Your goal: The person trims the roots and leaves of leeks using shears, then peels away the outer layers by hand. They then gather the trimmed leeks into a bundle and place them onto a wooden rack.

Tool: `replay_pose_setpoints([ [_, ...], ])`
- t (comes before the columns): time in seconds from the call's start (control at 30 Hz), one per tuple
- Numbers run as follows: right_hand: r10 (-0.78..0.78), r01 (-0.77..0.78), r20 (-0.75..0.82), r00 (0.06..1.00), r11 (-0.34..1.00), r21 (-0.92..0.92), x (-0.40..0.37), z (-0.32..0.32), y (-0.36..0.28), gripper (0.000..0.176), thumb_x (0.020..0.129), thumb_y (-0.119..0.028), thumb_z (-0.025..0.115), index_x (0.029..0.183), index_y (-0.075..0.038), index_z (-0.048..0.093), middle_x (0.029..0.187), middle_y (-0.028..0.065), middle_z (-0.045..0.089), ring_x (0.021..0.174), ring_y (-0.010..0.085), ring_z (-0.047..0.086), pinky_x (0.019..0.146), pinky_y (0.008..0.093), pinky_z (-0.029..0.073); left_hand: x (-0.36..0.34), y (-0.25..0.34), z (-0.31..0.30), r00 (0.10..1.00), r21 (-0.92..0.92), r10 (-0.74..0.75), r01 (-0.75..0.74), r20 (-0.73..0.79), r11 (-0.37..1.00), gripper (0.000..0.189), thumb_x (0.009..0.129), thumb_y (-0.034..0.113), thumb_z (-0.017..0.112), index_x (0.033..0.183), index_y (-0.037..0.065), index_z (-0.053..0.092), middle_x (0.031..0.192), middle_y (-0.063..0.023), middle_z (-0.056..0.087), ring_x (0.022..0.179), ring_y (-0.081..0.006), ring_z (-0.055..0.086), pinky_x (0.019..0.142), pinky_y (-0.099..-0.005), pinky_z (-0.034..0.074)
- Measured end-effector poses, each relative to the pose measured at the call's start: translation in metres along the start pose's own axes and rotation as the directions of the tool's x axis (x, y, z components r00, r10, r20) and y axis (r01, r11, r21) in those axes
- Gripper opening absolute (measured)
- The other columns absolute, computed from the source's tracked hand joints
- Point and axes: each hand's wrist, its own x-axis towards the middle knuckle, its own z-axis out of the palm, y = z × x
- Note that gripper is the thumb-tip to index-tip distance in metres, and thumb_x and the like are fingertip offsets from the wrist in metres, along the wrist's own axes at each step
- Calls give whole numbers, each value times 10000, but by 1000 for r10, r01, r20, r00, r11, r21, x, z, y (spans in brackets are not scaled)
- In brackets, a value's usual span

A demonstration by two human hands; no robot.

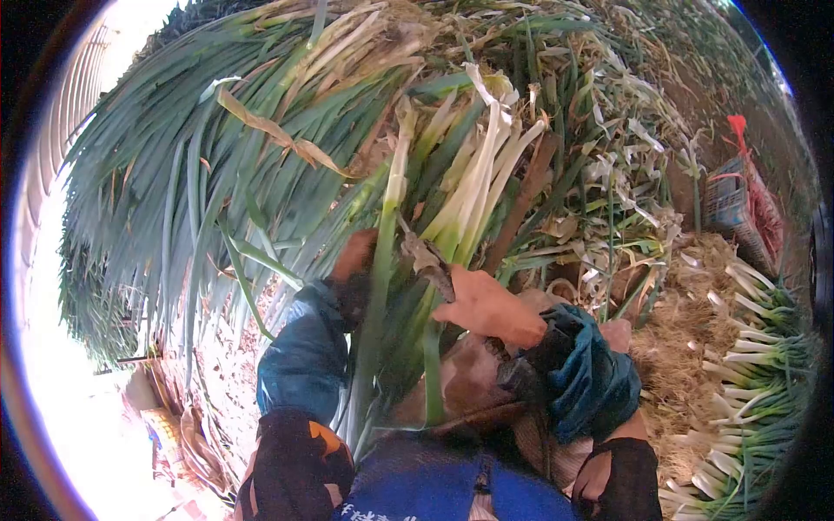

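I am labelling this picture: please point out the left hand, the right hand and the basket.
left hand (354, 258), head view, back of the hand
right hand (486, 308), head view, back of the hand
basket (726, 205), head view, its side wall

left hand (354, 259) half hidden — behind leek stalks (383, 291).

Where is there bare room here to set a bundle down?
Only a dirt strip between the drooping leaves and the left sleeve. Right of the right hand, root litter covers ground up to the trimmed leeks and basket. The pile ahead is packed.
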Motion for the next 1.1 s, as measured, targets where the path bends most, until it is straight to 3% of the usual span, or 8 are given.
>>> replay_pose_setpoints([
  [0.13, 47, -50, -77, 996, 998, -37, 4, -1, 8, 487, 737, -275, 654, 987, 78, 430, 847, 316, 554, 859, 464, 533, 733, 476, 417, 31, -31, 11, 965, 606, -82, 221, -249, 764, 288, 786, 219, 547, 1000, 40, 620, 907, -236, 603, 828, -384, 580, 691, -448, 456],
  [0.23, 91, -96, -103, 990, 994, -44, 3, -8, 3, 480, 735, -277, 655, 967, 75, 425, 840, 313, 556, 867, 461, 536, 742, 474, 420, 9, 56, 27, 890, 869, 276, 218, -364, 443, 281, 797, 270, 525, 932, 45, 624, 878, -214, 618, 830, -386, 592, 696, -485, 449],
  [0.4, 93, -94, -64, 994, 995, -19, 4, -13, -8, 491, 732, -280, 645, 971, 85, 418, 831, 304, 562, 874, 451, 546, 740, 470, 431, 43, 40, 9, 951, 784, 141, 136, -274, 606, 275, 793, 279, 541, 920, 44, 607, 872, -226, 601, 869, -381, 575, 743, -483, 434],
  [0.47, 4, -7, -74, 997, 999, -37, 9, -2, 1, 494, 734, -280, 636, 981, 88, 416, 831, 298, 566, 874, 446, 552, 738, 469, 436, 49, 53, 20, 868, 521, -162, 420, -469, 743, 370, 754, 355, 583, 934, 34, 616, 893, -228, 616, 912, -379, 583, 787, -469, 430],
  [0.6, 33, -38, -65, 997, 996, -75, 16, 6, -2, 481, 741, -272, 621, 998, 80, 419, 851, 298, 567, 873, 443, 555, 742, 467, 437, 25, 58, 18, 921, 499, 88, 124, -380, 857, 421, 728, 330, 626, 982, -4, 596, 928, -222, 607, 870, -369, 586, 759, -451, 432],
  [0.7, 66, -76, -115, 991, 994, -80, 26, -1, -1, 476, 741, -269, 617, 1006, 75, 420, 850, 302, 563, 877, 441, 555, 748, 463, 440, -8, 86, 11, 983, 330, -126, 164, -134, 930, 364, 751, 254, 609, 990, -20, 584, 869, -205, 605, 810, -351, 584, 735, -428, 441],
  [0.87, 38, -54, -140, 989, 992, -111, 22, 2, 4, 475, 734, -278, 629, 994, 62, 421, 827, 294, 566, 866, 433, 559, 735, 469, 445, -51, 119, 29, 926, 9, -361, 364, -114, 931, 234, 843, 209, 543, 955, 5, 565, 678, -65, 560, 506, -146, 529, 473, -300, 443],
  [1.1, 119, -137, -148, 982, 984, -117, 28, 7, 1, 434, 730, -260, 630, 942, 65, 436, 799, 284, 572, 796, 440, 564, 706, 478, 439, -88, 110, 47, 893, -95, -440, 432, -94, 897, 313, 829, 197, 542, 1083, 18, 507, 682, -71, 550, 484, -158, 526, 419, -299, 444],
])
